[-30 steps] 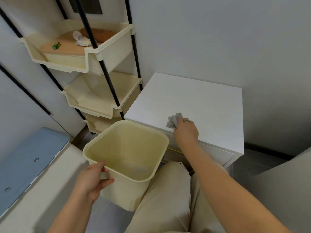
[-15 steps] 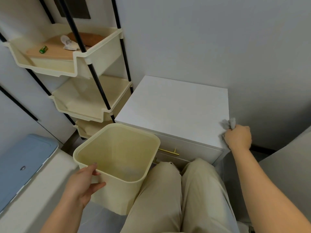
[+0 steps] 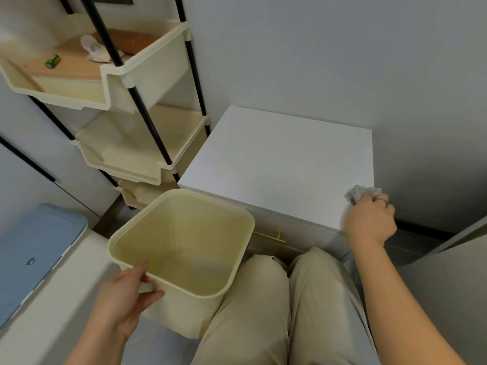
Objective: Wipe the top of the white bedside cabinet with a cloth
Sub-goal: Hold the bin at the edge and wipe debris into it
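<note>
As left hand (image 3: pixel 123 296) holds bin (image 3: pixel 210 227) before cabinet (image 3: pixel 284 167), right hand (image 3: pixel 370 222) grips cloth (image 3: pixel 358 193)

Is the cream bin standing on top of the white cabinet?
No, the left hand holds the bin by its rim in front of the cabinet.

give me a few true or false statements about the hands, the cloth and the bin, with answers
1. The right hand grips the cloth at the right edge of the cabinet top. True.
2. The cream bin stands on the cabinet top. False: it is in front of the cabinet, below its top.
3. The left hand holds the cream bin by its near rim. True.
4. The rack's top shelf holds nothing. False: a small green item lies there, among other things.
</note>
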